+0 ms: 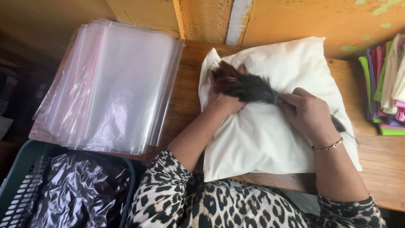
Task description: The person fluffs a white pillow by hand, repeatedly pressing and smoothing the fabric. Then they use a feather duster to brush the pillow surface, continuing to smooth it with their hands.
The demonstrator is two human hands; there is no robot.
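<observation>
Left hand: the left hand [222, 99] is down on the upper left part of the white pillow [270, 139], fingers curled shut around the wide, frayed end of a dark hair bundle [249, 87].
Right hand: the right hand [308, 113] sits just right of centre, fingers pinched together on the narrow end of that same bundle; a thin metal bracelet [328, 147] rings the wrist.
Hair bundle: dark brown with a reddish tinge at the left, lying across the pillow top and stretched between both hands; a thin wisp shows past the right wrist.
Pillow: plump, resting on the wooden table [379, 164], its near edge hanging over the table's front.
Plastic bags: a fanned stack of clear plastic bags [114, 84] lies on the table's left, well apart from the pillow.
Basket: a green basket [17, 169] at lower left holds crinkled dark plastic [80, 190].
Cloth pile: folded coloured cloths [388, 84] are stacked at the far right.
Sleeves: leopard print on both arms.
</observation>
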